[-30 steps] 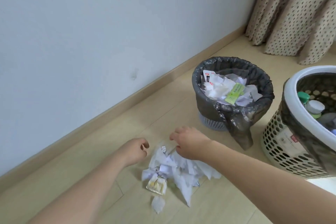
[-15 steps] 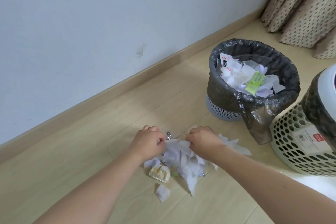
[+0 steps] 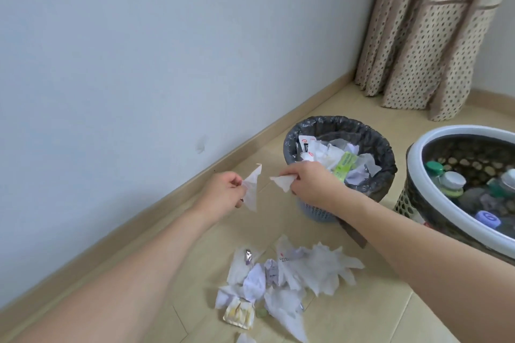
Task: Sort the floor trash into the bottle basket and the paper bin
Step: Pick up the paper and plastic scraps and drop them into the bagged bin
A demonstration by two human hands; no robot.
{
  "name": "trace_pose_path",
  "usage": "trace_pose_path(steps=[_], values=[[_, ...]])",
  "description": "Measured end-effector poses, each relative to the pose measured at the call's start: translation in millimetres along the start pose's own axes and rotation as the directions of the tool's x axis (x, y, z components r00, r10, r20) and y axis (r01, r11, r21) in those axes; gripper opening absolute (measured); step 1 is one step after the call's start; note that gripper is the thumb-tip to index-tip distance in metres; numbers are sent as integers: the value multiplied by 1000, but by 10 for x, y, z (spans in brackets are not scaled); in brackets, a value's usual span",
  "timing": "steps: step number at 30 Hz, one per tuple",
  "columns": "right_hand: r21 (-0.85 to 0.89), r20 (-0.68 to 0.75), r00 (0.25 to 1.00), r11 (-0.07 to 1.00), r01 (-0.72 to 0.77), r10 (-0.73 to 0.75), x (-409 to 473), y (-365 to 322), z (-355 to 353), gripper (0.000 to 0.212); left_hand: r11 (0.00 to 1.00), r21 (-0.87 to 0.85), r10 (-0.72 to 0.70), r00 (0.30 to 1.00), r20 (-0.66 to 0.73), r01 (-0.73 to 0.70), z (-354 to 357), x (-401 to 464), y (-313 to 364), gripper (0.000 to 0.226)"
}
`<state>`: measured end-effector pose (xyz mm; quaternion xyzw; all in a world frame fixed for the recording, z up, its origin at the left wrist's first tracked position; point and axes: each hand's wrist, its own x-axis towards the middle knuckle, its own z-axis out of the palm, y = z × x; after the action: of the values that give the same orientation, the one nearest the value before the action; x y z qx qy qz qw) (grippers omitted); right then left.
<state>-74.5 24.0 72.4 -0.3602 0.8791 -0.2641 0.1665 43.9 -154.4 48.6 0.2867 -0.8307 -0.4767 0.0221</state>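
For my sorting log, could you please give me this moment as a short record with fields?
left hand: left hand pinches a white paper scrap, raised above the floor
right hand: right hand grips another white scrap, beside the bin's near rim
paper bin: black-lined paper bin, holding white papers and a green wrapper
bottle basket: white-rimmed bottle basket, capped bottles inside
floor trash: paper pile on the wooden floor, with a yellowish wrapper at its near edge
backdrop: dotted curtain, pale wall

Crumpled white paper scraps (image 3: 292, 276) lie on the smooth, pale wood-look floor (image 3: 362, 315). A glossy, wrinkled black plastic liner (image 3: 384, 164) covers the grey perforated plastic bin (image 3: 315, 210). The dotted beige cloth curtain (image 3: 434, 36) looks matt.
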Motion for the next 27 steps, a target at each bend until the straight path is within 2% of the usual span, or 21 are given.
trace_pose_path(steps=[3,6,9,11,13,14,17,18,19,21,23,25,27], values=[[-18,-193,973,991,-131,125,161,165,-459,39,996,44,85,994,-71,-82,61,176,557,10],[-74,-375,902,964,-257,212,218,487,-694,20,979,140,162,981,-106,-147,223,422,980,9],[-194,-438,868,918,-346,235,213,741,-731,18,952,253,205,972,-111,-172,469,663,1229,10],[-259,-376,885,886,-385,274,233,886,-702,20,912,362,246,963,-107,-193,686,801,1296,12],[-316,-259,914,867,-386,313,285,1003,-618,29,826,522,290,955,-67,-214,902,911,1252,11],[-350,-200,927,860,-371,318,322,1063,-566,34,750,620,320,947,-38,-229,1014,953,1204,12],[-489,-16,939,816,-308,344,393,1134,-454,40,444,855,375,922,94,-268,1288,998,1094,20],[-511,14,930,802,-309,368,396,1140,-445,39,382,878,369,919,142,-289,1345,986,1079,22],[-507,23,921,798,-325,390,389,1148,-453,38,369,875,361,916,175,-313,1380,983,1065,24],[-448,-7,922,823,-350,388,351,1159,-490,40,442,832,368,914,171,-334,1356,956,1052,31],[-390,-88,938,855,-343,336,320,1148,-533,50,543,772,412,906,96,-329,1226,936,1045,37],[-368,-196,952,882,-295,236,295,1071,-545,57,633,718,428,904,-13,-290,1005,903,996,38],[-385,-335,940,901,-198,64,260,930,-473,55,713,665,391,913,-118,-220,756,865,808,38]])
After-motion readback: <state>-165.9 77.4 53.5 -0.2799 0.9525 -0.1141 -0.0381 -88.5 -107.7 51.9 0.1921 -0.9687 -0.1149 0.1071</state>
